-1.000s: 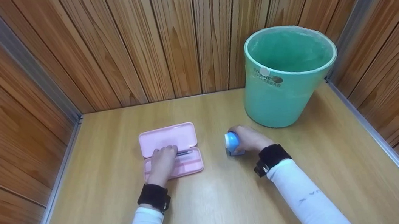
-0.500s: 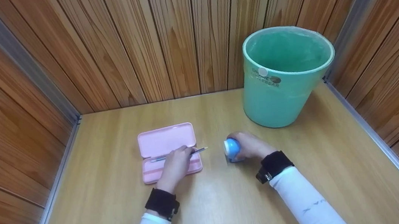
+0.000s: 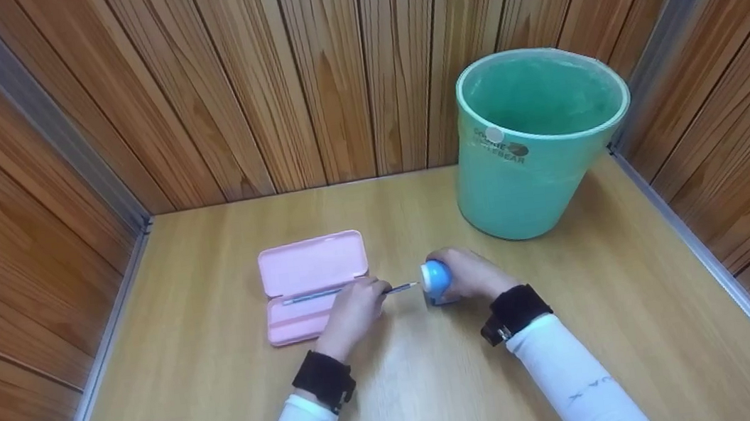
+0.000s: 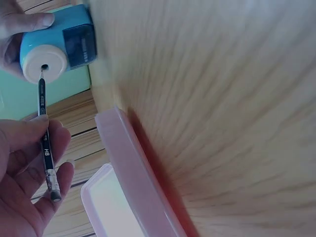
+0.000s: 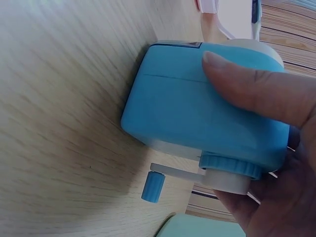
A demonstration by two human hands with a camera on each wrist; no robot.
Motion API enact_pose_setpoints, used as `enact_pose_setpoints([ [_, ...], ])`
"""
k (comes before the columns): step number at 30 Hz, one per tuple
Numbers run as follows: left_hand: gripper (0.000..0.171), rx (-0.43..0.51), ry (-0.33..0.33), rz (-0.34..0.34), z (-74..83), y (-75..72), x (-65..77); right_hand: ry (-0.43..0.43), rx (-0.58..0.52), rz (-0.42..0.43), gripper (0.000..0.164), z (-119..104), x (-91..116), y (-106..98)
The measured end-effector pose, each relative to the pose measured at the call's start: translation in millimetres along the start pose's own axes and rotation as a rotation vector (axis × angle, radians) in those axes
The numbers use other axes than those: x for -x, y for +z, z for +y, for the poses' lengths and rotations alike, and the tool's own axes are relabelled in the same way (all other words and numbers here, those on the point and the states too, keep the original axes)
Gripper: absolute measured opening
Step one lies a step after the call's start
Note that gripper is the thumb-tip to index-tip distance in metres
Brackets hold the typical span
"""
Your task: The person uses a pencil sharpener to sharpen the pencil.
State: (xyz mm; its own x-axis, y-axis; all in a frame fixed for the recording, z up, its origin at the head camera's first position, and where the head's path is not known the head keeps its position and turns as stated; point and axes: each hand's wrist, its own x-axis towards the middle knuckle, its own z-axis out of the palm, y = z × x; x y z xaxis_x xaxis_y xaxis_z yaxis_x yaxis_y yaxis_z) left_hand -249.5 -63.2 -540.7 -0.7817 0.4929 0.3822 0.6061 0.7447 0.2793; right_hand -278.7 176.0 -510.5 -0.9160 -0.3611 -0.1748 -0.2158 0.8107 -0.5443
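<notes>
My left hand (image 3: 356, 306) pinches a dark pencil (image 4: 45, 133) marked HB, its tip at the hole in the pale round front of a blue crank pencil sharpener (image 4: 57, 39). Whether the tip has entered the hole I cannot tell. My right hand (image 3: 470, 274) grips the sharpener's body from the far side, thumb along its top in the right wrist view; the crank handle (image 5: 153, 186) hangs free at the back. Left of the sharpener lies an open pink pencil case (image 3: 313, 259), with another pencil (image 3: 312, 296) in it, partly behind my left hand.
A tall green bin (image 3: 521, 178) stands at the back right, close behind my right hand. Wood-panelled walls (image 3: 329, 73) enclose the back and both sides of the wooden table (image 3: 226, 400).
My left hand has lifted the pencil from the pink case and carried it right to the sharpener's front. My right hand has drawn the sharpener slightly nearer and stays on it.
</notes>
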Motion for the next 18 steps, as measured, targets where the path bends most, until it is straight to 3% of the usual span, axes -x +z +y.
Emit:
enact_pose_setpoints([
  [18, 0.019, 0.073, -0.005, -0.037, 3.6, 8.3, -14.5, 0.006, -0.026, 0.007, 0.068, 1, 1, -2],
])
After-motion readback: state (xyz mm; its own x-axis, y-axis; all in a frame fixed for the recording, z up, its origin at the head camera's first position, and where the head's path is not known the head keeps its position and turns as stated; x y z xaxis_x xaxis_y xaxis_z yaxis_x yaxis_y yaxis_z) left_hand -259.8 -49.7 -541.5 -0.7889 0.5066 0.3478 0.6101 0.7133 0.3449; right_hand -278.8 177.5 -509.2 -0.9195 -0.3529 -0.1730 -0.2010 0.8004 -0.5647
